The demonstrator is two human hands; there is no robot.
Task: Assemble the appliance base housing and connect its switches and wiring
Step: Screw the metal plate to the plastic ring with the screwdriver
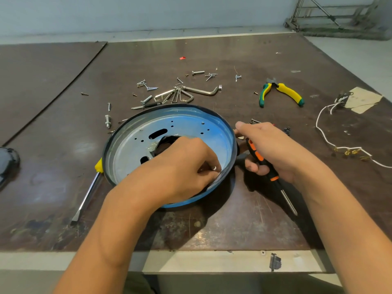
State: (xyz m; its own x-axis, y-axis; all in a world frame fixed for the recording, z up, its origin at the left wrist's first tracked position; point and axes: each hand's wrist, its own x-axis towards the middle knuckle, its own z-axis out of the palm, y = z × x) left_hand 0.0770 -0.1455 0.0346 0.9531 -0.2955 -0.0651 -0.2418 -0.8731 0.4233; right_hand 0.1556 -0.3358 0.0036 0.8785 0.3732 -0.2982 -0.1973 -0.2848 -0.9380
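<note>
Left grip (188, 164) pinches small ring (214, 168) inside base housing (127, 149); right grip (273, 149) holds screwdriver (257, 155).

The base housing (127, 143) is thin sheet metal, dull grey inside, with a glossy blue finish round the wall. The tabletop (233, 219) looks like dark brown board, smooth-ish with a faint sheen but scuffed and scratched near the front edge. The orange-and-black screwdriver (257, 155) in the right hand (273, 145) has a matt plastic or rubbery grip and a shiny steel shaft. The yellow-handled screwdriver (89, 194) on the left has a chrome-bright shank. The hex keys (182, 95) and screws (146, 85) are polished silvery metal. The pliers (282, 92) have yellow-green rubbery grips. On the right, the white wire (324, 136) has brassy terminals (350, 151), and the paper scrap (362, 99) is matt tan.
</note>
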